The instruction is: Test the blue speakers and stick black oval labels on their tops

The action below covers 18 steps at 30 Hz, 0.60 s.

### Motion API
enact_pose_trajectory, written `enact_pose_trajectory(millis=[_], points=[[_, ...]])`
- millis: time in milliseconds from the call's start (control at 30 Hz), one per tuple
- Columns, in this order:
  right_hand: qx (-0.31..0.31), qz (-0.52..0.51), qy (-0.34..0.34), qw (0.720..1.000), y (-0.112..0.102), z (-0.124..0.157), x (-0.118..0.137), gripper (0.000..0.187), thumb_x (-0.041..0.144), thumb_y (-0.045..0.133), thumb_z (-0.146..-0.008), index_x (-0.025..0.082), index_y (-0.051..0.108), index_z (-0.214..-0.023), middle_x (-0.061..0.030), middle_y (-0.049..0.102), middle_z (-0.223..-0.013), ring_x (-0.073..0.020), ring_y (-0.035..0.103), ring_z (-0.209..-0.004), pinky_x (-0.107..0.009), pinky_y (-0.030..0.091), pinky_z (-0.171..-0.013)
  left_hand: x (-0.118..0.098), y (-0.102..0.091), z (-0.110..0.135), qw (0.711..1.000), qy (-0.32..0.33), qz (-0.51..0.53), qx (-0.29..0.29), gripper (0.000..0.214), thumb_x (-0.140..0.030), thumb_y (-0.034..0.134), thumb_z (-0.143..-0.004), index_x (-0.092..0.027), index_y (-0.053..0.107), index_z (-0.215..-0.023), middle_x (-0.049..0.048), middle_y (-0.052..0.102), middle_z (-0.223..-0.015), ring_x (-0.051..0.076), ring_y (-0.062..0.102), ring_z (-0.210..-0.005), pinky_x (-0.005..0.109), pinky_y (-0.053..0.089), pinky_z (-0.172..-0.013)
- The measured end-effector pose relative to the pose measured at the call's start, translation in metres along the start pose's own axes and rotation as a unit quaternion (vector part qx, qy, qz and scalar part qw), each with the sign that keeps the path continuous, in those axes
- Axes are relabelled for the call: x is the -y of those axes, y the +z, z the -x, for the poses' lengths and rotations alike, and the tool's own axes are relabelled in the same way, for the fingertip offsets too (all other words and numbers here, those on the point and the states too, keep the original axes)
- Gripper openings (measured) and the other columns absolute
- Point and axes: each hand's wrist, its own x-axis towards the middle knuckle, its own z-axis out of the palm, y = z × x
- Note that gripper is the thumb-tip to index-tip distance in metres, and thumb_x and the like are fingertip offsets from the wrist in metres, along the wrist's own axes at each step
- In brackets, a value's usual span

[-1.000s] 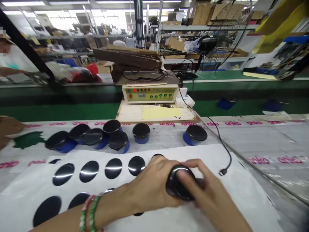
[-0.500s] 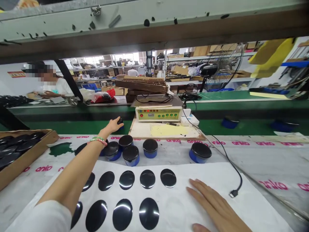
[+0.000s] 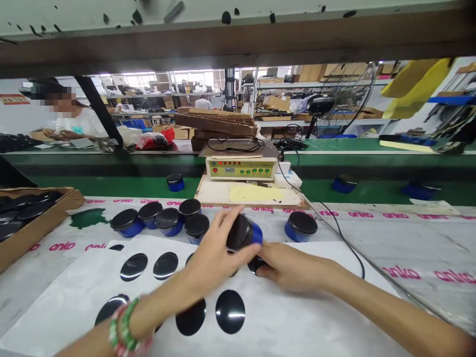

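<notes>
My left hand (image 3: 219,243), with beaded bracelets at the wrist, is closed around a blue round tub with a black top (image 3: 240,233). The tub is tilted and held above the white sheet (image 3: 297,317). Just beside it, my right hand (image 3: 288,265) has its fingers curled on a black glossy disc (image 3: 256,265), pinching it at its right edge; part of the disc is hidden. More black discs (image 3: 230,311) lie in rows on the sheet, some covered by my left arm. Several blue tubs (image 3: 169,221) stand behind the sheet, and another tub (image 3: 301,226) stands to the right.
A control box (image 3: 241,169) with buttons sits on a board at the back. Behind the table runs a green belt (image 3: 111,186) carrying a few blue tubs (image 3: 175,182). A cardboard box (image 3: 70,203) of black round pieces is at left. A black cable (image 3: 334,223) crosses the right side. Another person (image 3: 78,121) sits far left.
My left hand has come back from the belt, leaving a tub there, and has lifted another tub from the table. My right hand has moved from the sheet to the disc.
</notes>
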Motion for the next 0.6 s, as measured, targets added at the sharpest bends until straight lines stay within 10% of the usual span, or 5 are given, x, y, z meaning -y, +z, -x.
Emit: enact_pose_trajectory(millis=[133, 400, 600], points=[[0.041, 0.032, -0.018, 0.998, -0.007, -0.010, -0.010, 0.022, 0.014, 0.057, -0.075, 0.021, 0.047, -0.093, -0.0016, 0.054, -0.097, -0.0143, 0.052, -0.061, -0.026, 0.035, -0.052, 0.014, 0.020, 0.040, 0.973, -0.093, 0.207, -0.028, 0.063, -0.045, 0.060, -0.085, -0.037, 0.030, -0.141, 0.0040, 0.043, -0.132, 0.022, 0.044, -0.125, 0.037, 0.038, -0.104], [0.034, 0.085, -0.041, 0.995, -0.007, 0.002, -0.007, 0.011, 0.014, 0.053, -0.084, 0.021, 0.046, -0.090, -0.0020, 0.051, -0.102, -0.0150, 0.050, -0.071, -0.027, 0.033, -0.058, 0.026, 0.033, 0.040, 0.952, -0.129, 0.275, -0.020, 0.072, -0.046, 0.067, -0.079, -0.037, 0.032, -0.142, 0.0044, 0.044, -0.132, 0.026, 0.041, -0.127, 0.040, 0.035, -0.105], [-0.157, 0.138, -0.065, 0.976, -0.011, 0.041, -0.007, 0.019, 0.027, 0.046, -0.093, 0.024, 0.060, -0.081, -0.0021, 0.058, -0.075, -0.0170, 0.052, -0.062, -0.029, 0.035, -0.053, 0.017, 0.025, 0.041, 0.957, -0.151, 0.248, 0.003, 0.086, -0.040, 0.075, -0.072, -0.035, 0.027, -0.144, 0.0052, 0.046, -0.129, 0.026, 0.044, -0.124, 0.043, 0.035, -0.106]])
